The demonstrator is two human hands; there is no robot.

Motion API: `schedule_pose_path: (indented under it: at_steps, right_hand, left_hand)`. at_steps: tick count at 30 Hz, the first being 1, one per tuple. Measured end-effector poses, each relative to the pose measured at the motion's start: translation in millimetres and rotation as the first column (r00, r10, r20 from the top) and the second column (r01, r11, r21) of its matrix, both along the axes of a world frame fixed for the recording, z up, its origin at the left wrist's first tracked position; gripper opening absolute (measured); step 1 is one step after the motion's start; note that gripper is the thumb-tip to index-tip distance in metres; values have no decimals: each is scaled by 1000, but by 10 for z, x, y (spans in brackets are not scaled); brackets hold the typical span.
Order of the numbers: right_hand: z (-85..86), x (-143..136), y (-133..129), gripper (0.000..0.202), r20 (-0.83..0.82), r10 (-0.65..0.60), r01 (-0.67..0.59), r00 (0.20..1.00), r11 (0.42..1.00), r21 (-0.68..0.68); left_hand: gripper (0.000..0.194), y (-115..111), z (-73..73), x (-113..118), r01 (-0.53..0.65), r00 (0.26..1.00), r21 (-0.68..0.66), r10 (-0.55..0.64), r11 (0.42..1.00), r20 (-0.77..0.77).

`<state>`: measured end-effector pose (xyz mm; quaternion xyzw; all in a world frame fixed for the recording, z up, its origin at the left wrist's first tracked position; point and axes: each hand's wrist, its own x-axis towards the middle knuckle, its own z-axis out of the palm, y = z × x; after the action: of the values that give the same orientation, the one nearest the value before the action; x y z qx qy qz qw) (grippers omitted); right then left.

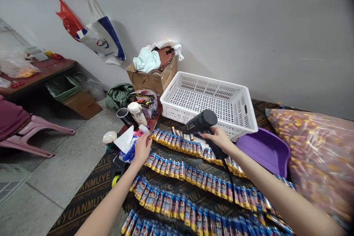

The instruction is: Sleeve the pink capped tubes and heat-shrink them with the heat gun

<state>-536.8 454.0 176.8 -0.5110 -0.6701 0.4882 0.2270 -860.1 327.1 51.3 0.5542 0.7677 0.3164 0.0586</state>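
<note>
My right hand (219,140) is wrapped around the handle of a black hair dryer (200,121). Its barrel lies over the back row, and its dark cord trails down across the rows. My left hand (141,150), fingers stretched forward, is at the left end of the rows, beside a blue tissue pack (129,149); whether it touches the row is unclear. Small cylinders in shiny blue and yellow wraps, which look like batteries (173,167), stand side by side in several long rows on a dark printed board (92,180).
Behind the rows stands a white plastic basket (243,118). A purple tub (264,151) and a big clear bag of small pink and yellow pieces (318,155) are at right. At left are a white bottle (137,113), a dark cup (125,117) and a cardboard box (151,81).
</note>
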Motion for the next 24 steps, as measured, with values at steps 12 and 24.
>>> schedule_pose_path:
  at_steps: [12, 24]
  right_hand:
    - [-7, -703, 33, 28, -71, 196, -196, 978, 981, 2]
    - [272, -347, -239, 39, -26, 292, -293, 956, 955, -38]
  left_hand:
    - [31, -455, 67, -118, -83, 992, -106, 92, 991, 84]
    - [27, -313, 38, -41, -44, 993, -204, 64, 978, 94]
